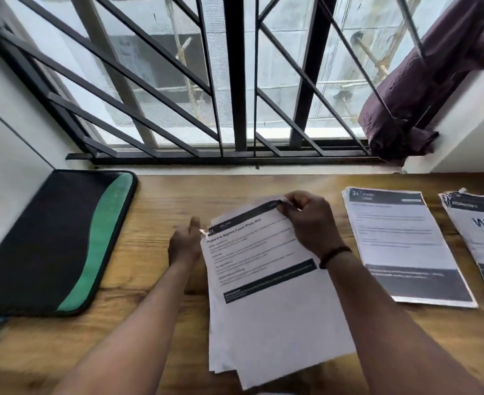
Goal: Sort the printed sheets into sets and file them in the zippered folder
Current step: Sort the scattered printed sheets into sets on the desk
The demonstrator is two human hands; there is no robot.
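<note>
Right grip (309, 220) pinches top corner of sheet stack (266, 280); left grip (185, 243) open, touching stack's left edge.

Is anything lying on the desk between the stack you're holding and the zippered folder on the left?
Nothing visible does. The stack, pinched at its top edge by the right hand, is separated from the zippered folder only by bare desk and your own left hand. The folder looks closed, so it needs unzipping first.
</note>
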